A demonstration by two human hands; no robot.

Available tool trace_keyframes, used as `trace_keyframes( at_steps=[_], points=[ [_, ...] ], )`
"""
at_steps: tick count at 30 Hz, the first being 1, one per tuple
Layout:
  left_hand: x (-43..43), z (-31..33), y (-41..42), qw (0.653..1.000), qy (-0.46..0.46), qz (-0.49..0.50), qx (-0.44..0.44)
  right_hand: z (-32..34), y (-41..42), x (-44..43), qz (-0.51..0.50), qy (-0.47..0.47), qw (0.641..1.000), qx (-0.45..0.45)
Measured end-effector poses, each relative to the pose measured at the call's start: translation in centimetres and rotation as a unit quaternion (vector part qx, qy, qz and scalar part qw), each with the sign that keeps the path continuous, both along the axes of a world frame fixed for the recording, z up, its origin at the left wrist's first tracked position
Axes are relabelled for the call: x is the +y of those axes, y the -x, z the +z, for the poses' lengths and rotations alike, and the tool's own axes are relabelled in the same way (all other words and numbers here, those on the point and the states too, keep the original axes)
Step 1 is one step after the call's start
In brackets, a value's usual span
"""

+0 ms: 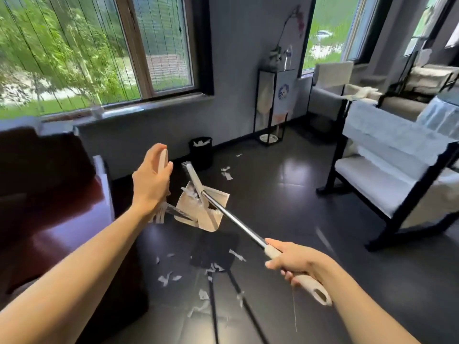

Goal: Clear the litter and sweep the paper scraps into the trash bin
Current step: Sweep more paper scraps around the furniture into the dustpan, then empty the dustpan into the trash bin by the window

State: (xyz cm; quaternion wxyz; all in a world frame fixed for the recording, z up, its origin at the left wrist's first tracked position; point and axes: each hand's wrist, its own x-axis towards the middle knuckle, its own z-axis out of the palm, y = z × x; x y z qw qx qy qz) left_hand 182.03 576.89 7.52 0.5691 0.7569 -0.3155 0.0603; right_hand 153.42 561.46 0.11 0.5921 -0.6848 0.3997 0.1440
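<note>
Our left hand (151, 180) curled its fingers round the upright cream handle of the beige plastic dustpan (196, 212), held above the dark floor (285, 194) just in front of the round black trash bin (201, 152). Our right hand (295, 261) gripped the cream end of the silver-shafted broom (233, 217), whose head lay in the pan. White paper scraps (213, 266) lay scattered, a few beside the bin, most well away from it, nearer us.
</note>
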Motion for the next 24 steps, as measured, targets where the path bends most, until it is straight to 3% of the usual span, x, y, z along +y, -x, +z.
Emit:
trace_keyframes(
  at_steps=[5, 16, 24],
  points=[
    [-11.3, 2.1, -11.5, 0.999, -0.039, -0.001, -0.009, 1.1, -10.7, -11.3, 0.005, -0.026, 1.000, -0.008],
    [-34.0, 1.6, -34.5, 0.995, 0.049, 0.065, 0.056, -0.3, -36.0, -37.7, 0.067, -0.003, 0.998, -0.006],
    [-45.0, 2.6, -51.3, 0.993, 0.043, 0.094, 0.056, -0.7, -54.5, -50.2, 0.097, -0.007, 0.995, -0.012]
  ],
)
